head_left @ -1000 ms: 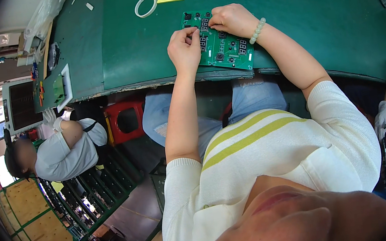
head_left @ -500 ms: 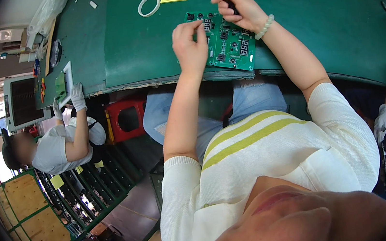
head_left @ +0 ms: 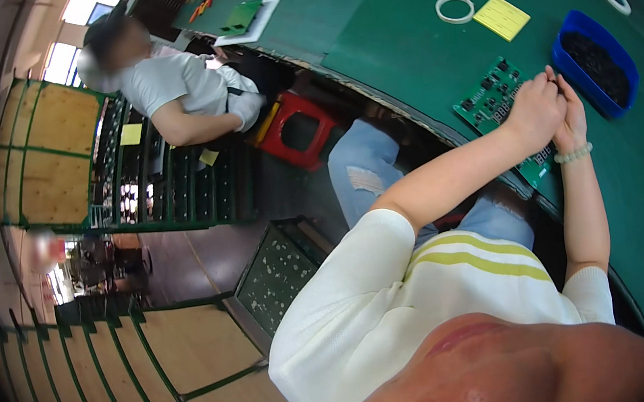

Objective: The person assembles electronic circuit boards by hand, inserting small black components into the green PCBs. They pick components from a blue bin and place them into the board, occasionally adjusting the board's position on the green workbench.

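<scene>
My left hand (head_left: pixel 536 113) and my right hand (head_left: pixel 571 119) meet with their fingertips together above the near part of the green circuit boards (head_left: pixel 490 95). Both hands have their fingers closed; a small dark bit shows between the fingertips, too small to name. The boards lie on the green table and carry black parts and digit displays; my hands and left forearm cover much of them. Just right of my fingertips stands a blue tray (head_left: pixel 570 71) holding many small black parts. A bead bracelet (head_left: pixel 574 154) circles my right wrist.
A yellow card (head_left: pixel 502 18) and a white ring (head_left: pixel 455 9) lie beyond the boards. At the left, a gloved co-worker (head_left: pixel 175 82) sits by a white frame (head_left: pixel 260 24) with a green board. A red stool (head_left: pixel 295 133) stands below the table edge.
My hands were apart over the boards, the right one curled round small black parts; now they have come together at the fingertips. The view has swung, shifting the table rightward.
</scene>
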`<action>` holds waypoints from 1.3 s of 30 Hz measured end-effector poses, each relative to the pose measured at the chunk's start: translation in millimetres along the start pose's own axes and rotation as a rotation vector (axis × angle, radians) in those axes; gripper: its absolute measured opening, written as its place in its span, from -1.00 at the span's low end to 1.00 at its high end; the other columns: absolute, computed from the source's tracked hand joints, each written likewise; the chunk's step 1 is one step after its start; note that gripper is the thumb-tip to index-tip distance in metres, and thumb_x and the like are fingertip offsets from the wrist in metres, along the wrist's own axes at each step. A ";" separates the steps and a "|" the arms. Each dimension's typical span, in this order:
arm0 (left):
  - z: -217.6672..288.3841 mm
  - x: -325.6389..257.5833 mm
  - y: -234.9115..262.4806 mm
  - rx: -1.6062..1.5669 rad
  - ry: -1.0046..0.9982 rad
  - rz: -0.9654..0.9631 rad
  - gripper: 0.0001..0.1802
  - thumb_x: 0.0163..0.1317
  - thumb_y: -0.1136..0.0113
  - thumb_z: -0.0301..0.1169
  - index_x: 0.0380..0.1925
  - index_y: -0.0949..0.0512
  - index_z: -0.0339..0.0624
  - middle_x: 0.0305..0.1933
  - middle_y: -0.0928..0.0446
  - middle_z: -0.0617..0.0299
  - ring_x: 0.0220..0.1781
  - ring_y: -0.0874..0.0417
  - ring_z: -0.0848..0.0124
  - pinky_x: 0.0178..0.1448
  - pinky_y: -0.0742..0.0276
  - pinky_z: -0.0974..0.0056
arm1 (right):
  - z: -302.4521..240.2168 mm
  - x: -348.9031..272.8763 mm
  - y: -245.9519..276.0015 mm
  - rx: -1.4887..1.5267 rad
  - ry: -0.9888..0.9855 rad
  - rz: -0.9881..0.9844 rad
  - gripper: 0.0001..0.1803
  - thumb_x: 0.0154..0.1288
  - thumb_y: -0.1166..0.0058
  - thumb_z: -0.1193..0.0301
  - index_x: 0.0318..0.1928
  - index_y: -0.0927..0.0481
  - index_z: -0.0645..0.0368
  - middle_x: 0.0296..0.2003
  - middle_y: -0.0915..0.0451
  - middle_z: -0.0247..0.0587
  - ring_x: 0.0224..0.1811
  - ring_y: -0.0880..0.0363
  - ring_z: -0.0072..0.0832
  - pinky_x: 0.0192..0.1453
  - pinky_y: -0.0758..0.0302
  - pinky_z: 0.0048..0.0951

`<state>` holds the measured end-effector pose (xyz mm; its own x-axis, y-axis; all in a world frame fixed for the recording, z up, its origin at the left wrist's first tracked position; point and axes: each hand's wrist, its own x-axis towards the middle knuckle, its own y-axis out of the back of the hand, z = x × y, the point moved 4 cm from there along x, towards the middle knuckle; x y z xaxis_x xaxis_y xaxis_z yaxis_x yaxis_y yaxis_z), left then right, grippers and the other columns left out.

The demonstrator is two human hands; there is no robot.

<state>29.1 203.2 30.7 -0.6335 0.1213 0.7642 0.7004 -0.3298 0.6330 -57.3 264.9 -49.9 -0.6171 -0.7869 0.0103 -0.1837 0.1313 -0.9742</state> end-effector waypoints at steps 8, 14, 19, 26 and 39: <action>0.9 -4.5 3.4 -0.031 0.046 -0.031 -0.88 -0.08 -0.16 -0.43 -0.56 -0.55 -0.27 -0.37 -0.48 0.02 -0.11 -0.56 0.05 -0.20 -0.58 0.09 | 4.8 -4.4 -7.7 -0.056 0.040 0.071 -0.68 0.51 0.17 0.35 0.07 -0.49 0.29 -0.09 -0.55 -0.15 0.03 -0.51 -0.36 0.19 -0.48 -0.34; -0.1 -4.2 14.1 -0.224 0.142 0.070 -0.93 -0.01 -0.17 -0.48 -0.52 -0.53 -0.26 -0.37 -0.49 0.04 -0.19 -0.57 0.08 -0.18 -0.56 0.09 | 2.3 -5.2 -13.0 -0.031 0.049 0.031 -0.67 0.50 0.16 0.34 0.10 -0.46 0.30 -0.12 -0.54 -0.14 0.02 -0.50 -0.36 0.18 -0.49 -0.34; -9.6 -0.4 27.8 -0.381 0.285 0.136 -0.96 0.05 -0.19 -0.52 -0.47 -0.56 -0.26 -0.36 -0.54 0.05 -0.26 -0.58 0.12 -0.18 -0.51 0.09 | -5.6 -2.3 -1.3 0.005 0.126 0.179 -0.69 0.48 0.14 0.39 0.09 -0.44 0.34 -0.16 -0.52 -0.13 -0.01 -0.48 -0.35 0.10 -0.51 -0.35; -56.9 -35.2 23.7 -0.357 0.468 -0.042 -0.93 0.02 -0.23 -0.51 -0.46 -0.63 -0.27 -0.51 -0.54 0.07 -0.33 -0.60 0.12 -0.19 -0.52 0.10 | -18.9 -3.5 -10.2 0.118 0.160 0.092 -0.69 0.39 0.14 0.54 0.09 -0.35 0.45 -0.26 -0.32 -0.13 -0.26 -0.31 -0.41 -0.35 -0.34 -0.52; -55.6 -54.6 -3.3 -0.054 0.317 -0.334 -0.91 0.05 -0.20 -0.40 -0.47 -0.61 -0.17 -0.38 -0.53 0.09 -0.20 -0.55 0.11 -0.17 -0.57 0.08 | -29.6 -2.6 -4.9 -0.002 0.146 0.096 -0.71 0.38 0.15 0.57 0.07 -0.35 0.44 -0.29 -0.30 -0.18 -0.37 -0.24 -0.51 -0.47 -0.23 -0.59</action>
<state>43.1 145.6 -20.0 -0.8967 -0.0599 0.4385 0.4279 -0.3703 0.8245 -77.4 284.1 -38.5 -0.7365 -0.6746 -0.0500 -0.1196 0.2027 -0.9719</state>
